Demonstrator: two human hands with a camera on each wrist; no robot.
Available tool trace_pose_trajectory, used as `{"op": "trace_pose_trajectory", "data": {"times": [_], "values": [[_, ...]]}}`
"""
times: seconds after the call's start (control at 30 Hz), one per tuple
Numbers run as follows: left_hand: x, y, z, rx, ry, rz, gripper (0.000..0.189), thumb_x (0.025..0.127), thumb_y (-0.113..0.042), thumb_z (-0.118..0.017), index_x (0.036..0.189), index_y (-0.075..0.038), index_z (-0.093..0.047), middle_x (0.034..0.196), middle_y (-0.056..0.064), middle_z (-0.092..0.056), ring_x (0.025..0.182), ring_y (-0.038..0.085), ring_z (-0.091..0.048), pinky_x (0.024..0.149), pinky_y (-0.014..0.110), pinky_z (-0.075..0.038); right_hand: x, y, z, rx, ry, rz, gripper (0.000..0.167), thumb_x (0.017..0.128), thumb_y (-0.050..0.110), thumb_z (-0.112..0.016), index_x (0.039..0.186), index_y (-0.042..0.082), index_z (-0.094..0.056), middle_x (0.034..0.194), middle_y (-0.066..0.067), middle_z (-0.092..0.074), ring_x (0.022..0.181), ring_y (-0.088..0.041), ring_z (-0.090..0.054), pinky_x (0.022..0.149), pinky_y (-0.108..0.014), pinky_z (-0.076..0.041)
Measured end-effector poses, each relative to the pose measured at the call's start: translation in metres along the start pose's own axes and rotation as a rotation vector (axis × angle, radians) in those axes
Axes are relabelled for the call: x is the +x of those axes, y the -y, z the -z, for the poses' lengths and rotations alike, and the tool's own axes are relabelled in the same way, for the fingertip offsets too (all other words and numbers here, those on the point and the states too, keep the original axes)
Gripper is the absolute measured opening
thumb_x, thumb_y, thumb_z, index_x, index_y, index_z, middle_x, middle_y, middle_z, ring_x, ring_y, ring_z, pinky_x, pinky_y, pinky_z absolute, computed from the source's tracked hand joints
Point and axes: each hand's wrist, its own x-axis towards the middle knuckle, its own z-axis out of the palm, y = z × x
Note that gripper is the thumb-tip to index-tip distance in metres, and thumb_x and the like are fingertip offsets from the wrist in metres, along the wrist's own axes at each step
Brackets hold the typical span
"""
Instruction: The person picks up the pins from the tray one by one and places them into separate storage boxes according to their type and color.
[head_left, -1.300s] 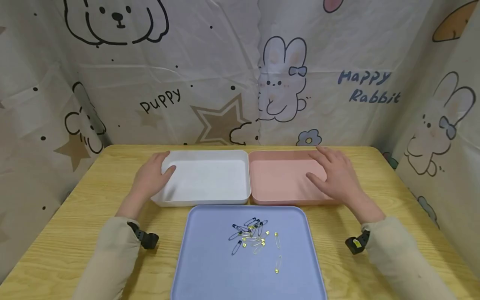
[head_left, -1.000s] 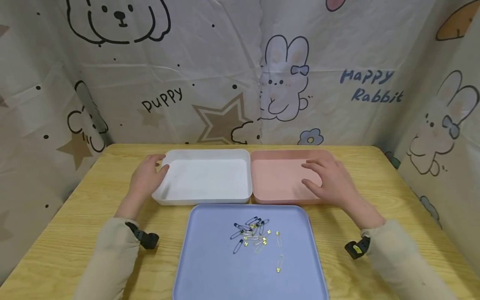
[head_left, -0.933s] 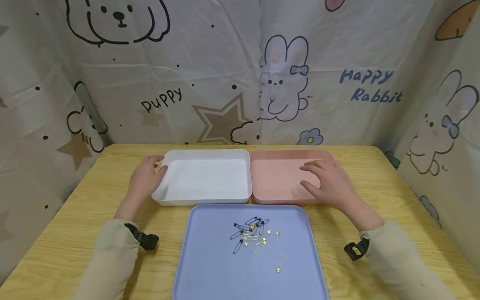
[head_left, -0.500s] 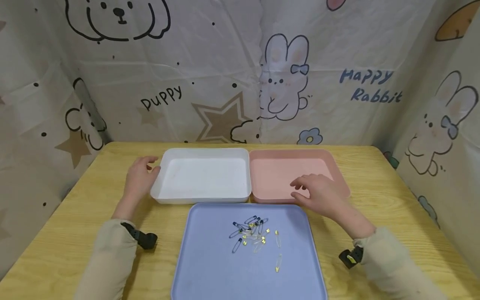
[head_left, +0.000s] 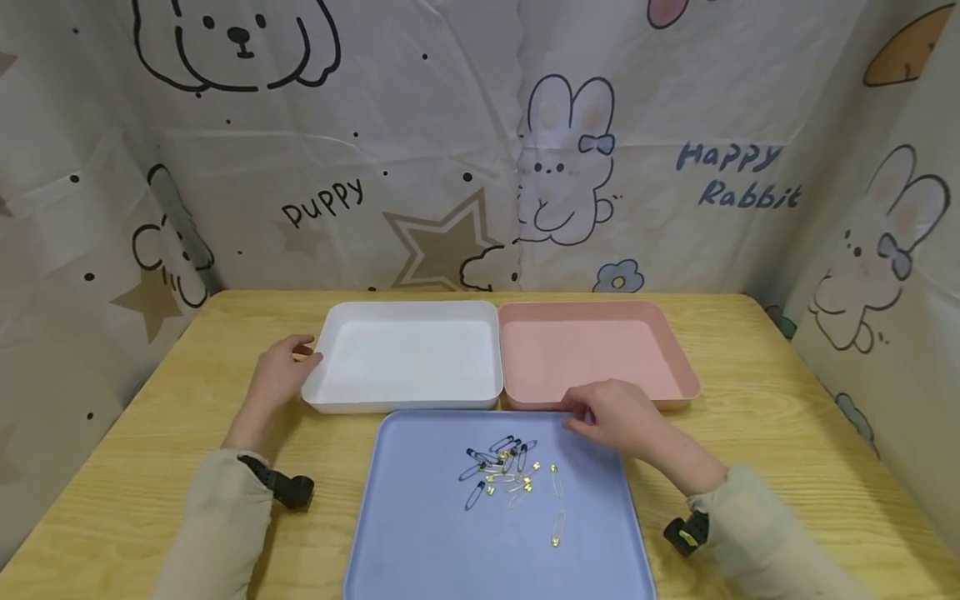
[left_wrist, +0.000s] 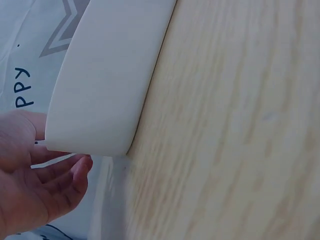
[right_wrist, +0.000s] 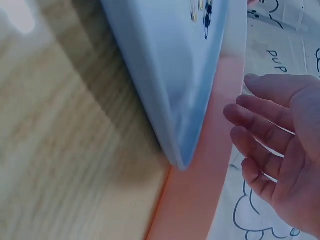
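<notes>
Surface (head_left: 712,333): wood-grained
Blue tray (head_left: 427,542): round-cornered, near
White tray (head_left: 412,358), pink tray (head_left: 592,350): smooth rectangles, far
Left hand (head_left: 279,373): fingers released, beside white tray
Right hand (head_left: 618,414): fingers released, above blue tray
Safety pins (head_left: 503,455): wire, on blue tray

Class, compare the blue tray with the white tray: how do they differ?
Sides: the blue tray has a low rim; the white tray has taller walls.
Place: the blue tray lies nearer the head camera; the white tray lies farther back.
Contents: the blue tray holds safety pins; none show in the white tray.
Both have rounded corners and rest on the wooden table.
</notes>
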Motion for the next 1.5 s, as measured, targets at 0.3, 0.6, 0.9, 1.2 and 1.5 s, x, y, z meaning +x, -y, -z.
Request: {"op": "trace_pose_trajectory", "data": {"times": [0.3, 0.6, 0.9, 1.2, 1.5], "values": [[-0.002, 0.002, -0.004, -0.044, 0.03, 0.034, 0.045, 0.095, -0.021, -0.043, 0.132, 0.005, -0.041, 0.12, 0.027, -0.049, 0.105, 0.038, -0.049, 0.082, 0.043, -0.044, -0.006, 0.009, -0.013, 0.013, 0.063, 0.029, 0.016, 0.075, 0.034, -0.071, 0.082, 0.021, -0.066, 0.062, 0.017, -0.052, 0.054, 0.003, -0.041, 0.056, -0.021, -0.037], [0.003, 0.007, -0.006, -0.044, 0.008, -0.014, 0.045, 0.096, -0.019, -0.041, 0.133, 0.006, -0.038, 0.119, 0.029, -0.048, 0.106, 0.04, -0.048, 0.086, 0.048, -0.042, -0.007, 0.014, -0.018, 0.04, 0.163, -0.037, 0.032, 0.066, 0.049, -0.073, 0.076, 0.023, -0.058, 0.06, 0.015, -0.048, 0.055, 0.0, -0.041, 0.053, -0.021, -0.033], [0.001, 0.01, -0.008, -0.02, -0.004, -0.03, 0.044, 0.095, -0.017, -0.041, 0.132, 0.006, -0.039, 0.117, 0.029, -0.05, 0.102, 0.04, -0.05, 0.084, 0.047, -0.043, -0.01, 0.017, -0.022, 0.088, 0.201, -0.042, 0.03, 0.067, 0.044, -0.074, 0.076, 0.023, -0.055, 0.058, 0.016, -0.045, 0.052, 0.001, -0.04, 0.052, -0.022, -0.033], [0.002, 0.006, -0.008, 0.004, -0.002, -0.026, 0.044, 0.096, -0.016, -0.039, 0.134, 0.006, -0.038, 0.117, 0.029, -0.049, 0.102, 0.039, -0.05, 0.082, 0.046, -0.043, -0.005, 0.016, -0.018, 0.077, 0.225, -0.011, 0.018, 0.071, 0.031, -0.074, 0.071, 0.024, -0.058, 0.061, 0.017, -0.047, 0.055, 0.002, -0.042, 0.052, -0.021, -0.035], [0.0, 0.001, -0.008, 0.005, 0.001, -0.009, 0.043, 0.096, -0.016, -0.04, 0.134, 0.005, -0.038, 0.118, 0.029, -0.05, 0.103, 0.039, -0.05, 0.084, 0.047, -0.043, -0.005, 0.015, -0.021, 0.097, 0.234, 0.011, 0.015, 0.075, 0.026, -0.072, 0.07, 0.024, -0.058, 0.062, 0.017, -0.048, 0.056, 0.001, -0.042, 0.053, -0.019, -0.036]]}}
